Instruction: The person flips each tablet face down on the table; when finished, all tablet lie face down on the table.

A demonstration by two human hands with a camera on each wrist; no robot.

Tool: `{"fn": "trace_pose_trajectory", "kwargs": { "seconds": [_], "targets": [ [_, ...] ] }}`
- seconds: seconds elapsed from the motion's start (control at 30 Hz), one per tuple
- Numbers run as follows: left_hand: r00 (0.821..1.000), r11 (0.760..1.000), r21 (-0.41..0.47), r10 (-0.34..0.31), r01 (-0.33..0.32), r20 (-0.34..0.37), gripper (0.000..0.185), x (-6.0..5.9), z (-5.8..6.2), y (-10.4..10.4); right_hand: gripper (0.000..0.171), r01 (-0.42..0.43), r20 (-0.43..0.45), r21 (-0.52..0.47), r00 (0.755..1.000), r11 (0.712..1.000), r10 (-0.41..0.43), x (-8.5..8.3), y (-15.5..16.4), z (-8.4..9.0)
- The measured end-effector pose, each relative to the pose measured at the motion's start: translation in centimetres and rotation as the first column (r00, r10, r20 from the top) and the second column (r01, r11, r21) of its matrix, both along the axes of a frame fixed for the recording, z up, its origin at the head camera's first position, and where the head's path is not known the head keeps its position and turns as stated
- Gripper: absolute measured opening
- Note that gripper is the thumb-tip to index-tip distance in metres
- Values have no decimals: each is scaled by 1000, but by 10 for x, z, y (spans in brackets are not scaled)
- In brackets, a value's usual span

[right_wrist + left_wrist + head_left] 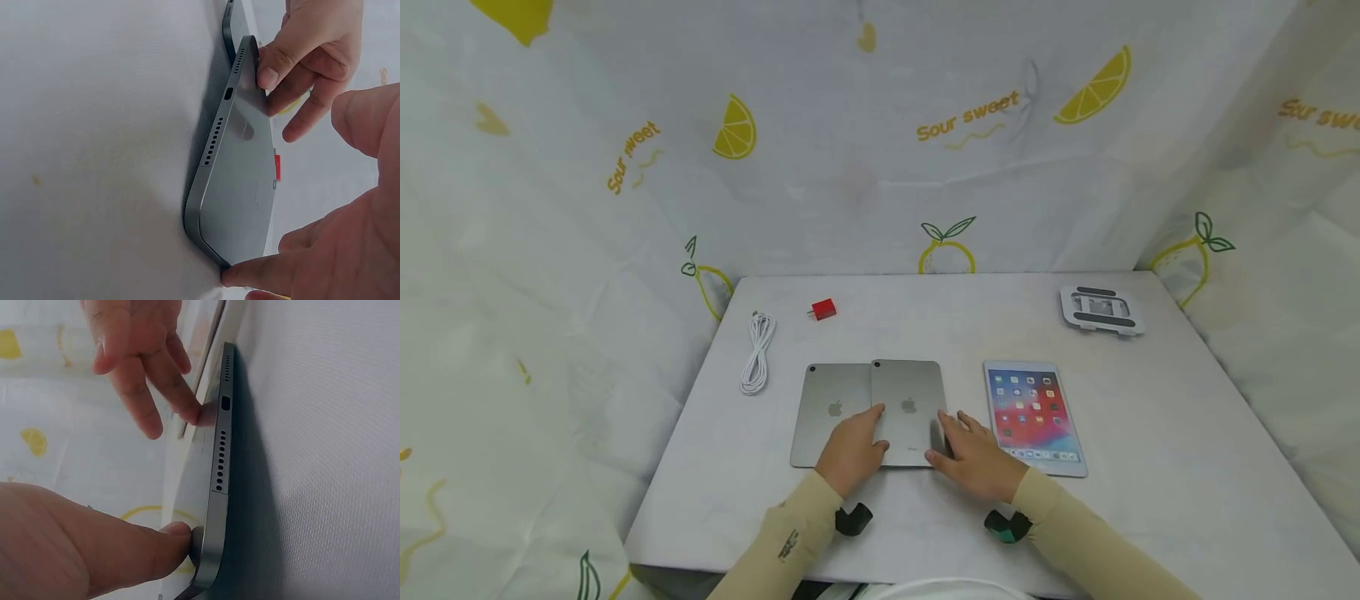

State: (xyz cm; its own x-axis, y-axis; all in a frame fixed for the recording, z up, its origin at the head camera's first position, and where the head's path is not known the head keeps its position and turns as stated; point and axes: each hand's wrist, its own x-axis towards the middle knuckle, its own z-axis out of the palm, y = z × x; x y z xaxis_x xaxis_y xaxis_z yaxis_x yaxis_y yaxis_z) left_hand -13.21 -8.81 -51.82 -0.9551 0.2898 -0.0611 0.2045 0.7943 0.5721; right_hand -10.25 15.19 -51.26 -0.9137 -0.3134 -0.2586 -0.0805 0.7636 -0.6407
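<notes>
I have both hands on a grey tablet [908, 410] lying face down near the front middle of the table [1150, 433]. My left hand [852, 448] grips its near left corner, thumb tip pressed to the edge in the left wrist view. My right hand [973, 454] holds the near right corner, one fingertip tucked at the edge where it meets the table.

This tablet partly overlaps a second grey tablet [831, 412] on its left, also face down. I judge that dragging instead of lifting could rub metal on metal and scratch one back. The edge is thin and rounded, so my fingertips could slip off and let it drop flat.

The tablet is a slim slab of smooth matte metal with rounded corners, a row of small speaker holes and an oval port along its short side. The table covering is white, finely textured cloth.

To the right lies a third tablet [1033, 417], screen up and lit. Further back are a coiled white cable [757, 351], a small red plug [823, 309] and a folded white stand [1101, 310].
</notes>
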Motion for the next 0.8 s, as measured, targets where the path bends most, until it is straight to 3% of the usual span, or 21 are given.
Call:
{"fn": "trace_pose_trajectory", "kwargs": {
  "seconds": [0.5, 0.63, 0.8],
  "targets": [
    [998, 998, -25, -55, 55, -1, 60, -7, -5, 14, 84, 3, -43, 44, 999, 999, -1, 3, 2, -4],
    [992, 995, -43, -91, 87, -93, 56, -8, 2, 7, 87, -29, -57, 75, 998, 997, 33, 1, 8, 4],
    [959, 983, -53, -184, 176, -217, 65, -12, 21, -7, 89, 11, -138, 105, 990, 994, 4, -3, 30, 22]
  ]
}}
